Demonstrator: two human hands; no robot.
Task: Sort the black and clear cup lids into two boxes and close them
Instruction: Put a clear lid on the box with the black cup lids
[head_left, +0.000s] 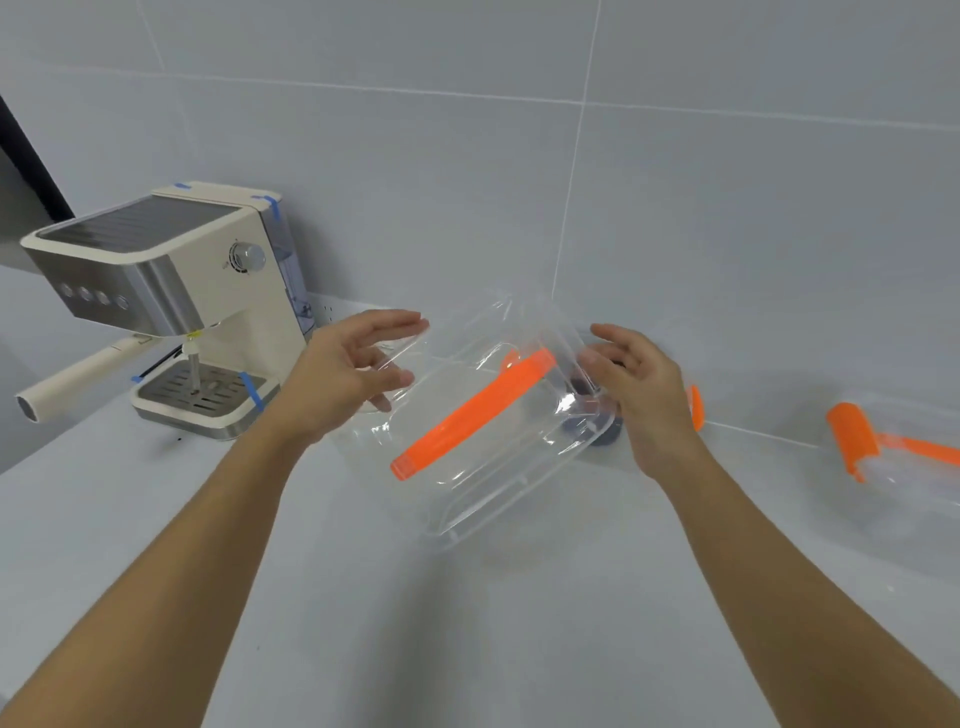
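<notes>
Here both hands spread their fingers loosely, the left hand (358, 371) and right hand (639, 395) flanking a tilted clear box (483, 415); whether either actually grips it, I cannot tell. Its long axis, marked by an orange handle (472, 413), runs diagonally between them. Dark lids (597, 431) lie behind it, near the counter's (415, 623) back edge, closer to the right hand.

The coffee machine (171, 306) stands left on the counter (363, 597); one clear box (483, 415) sits centre, another clear box (898, 467) right.

A pale counter (363, 623) bears a coffee machine (171, 306) and a clear box (904, 483).
</notes>
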